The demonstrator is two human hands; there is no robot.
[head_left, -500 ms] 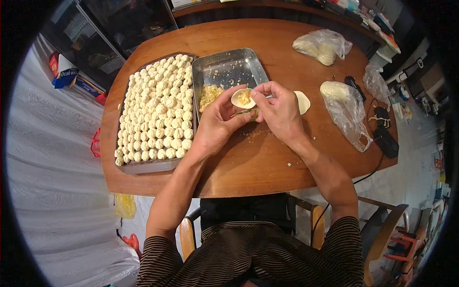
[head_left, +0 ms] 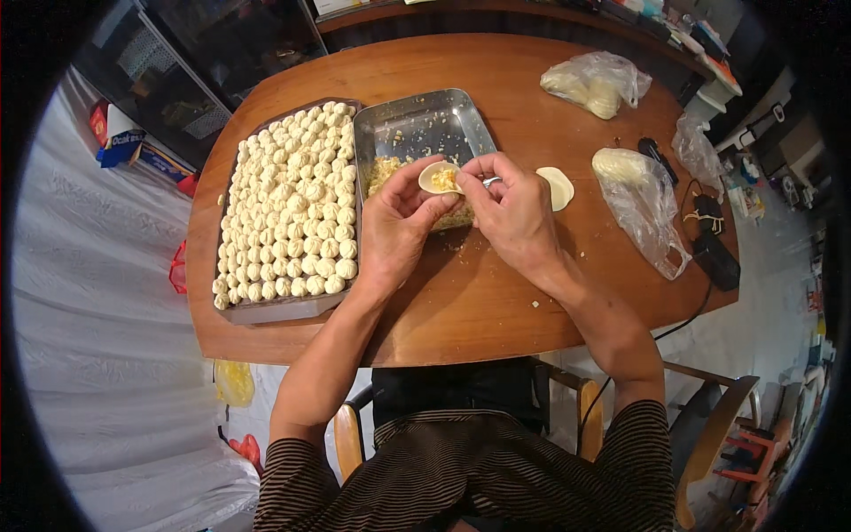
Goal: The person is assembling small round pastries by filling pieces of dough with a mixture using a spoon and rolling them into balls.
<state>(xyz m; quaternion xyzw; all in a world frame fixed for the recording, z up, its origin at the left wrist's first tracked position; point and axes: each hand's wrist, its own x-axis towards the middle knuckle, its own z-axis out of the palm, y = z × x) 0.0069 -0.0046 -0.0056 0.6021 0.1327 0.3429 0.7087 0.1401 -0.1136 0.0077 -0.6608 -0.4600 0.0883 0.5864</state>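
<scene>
A round dough wrapper (head_left: 432, 181) with yellowish crumbly filling (head_left: 444, 181) is cupped in the fingers of my left hand (head_left: 394, 230). My right hand (head_left: 519, 217) pinches the wrapper's right edge between thumb and forefinger. Something shiny and metal, like a utensil handle (head_left: 491, 181), is tucked in the right fingers; most of it is hidden. Both hands hover over the near end of a metal tray (head_left: 403, 120) holding more of the filling (head_left: 381, 170). Just right of my right hand, flat dough wrappers (head_left: 558, 191) lie on the table.
On the left stands a large tray (head_left: 288, 312) filled with rows of pleated buns (head_left: 292, 199). Plastic bags of dough (head_left: 598, 89) (head_left: 634, 182) lie at the right. Near the right edge sit a black adapter (head_left: 714, 263) and cable. Crumbs dot the wooden table (head_left: 496, 310).
The wrapper has shifted a little to the left and looks narrower, its edge folded up more around the filling. Both hands moved slightly with it.
</scene>
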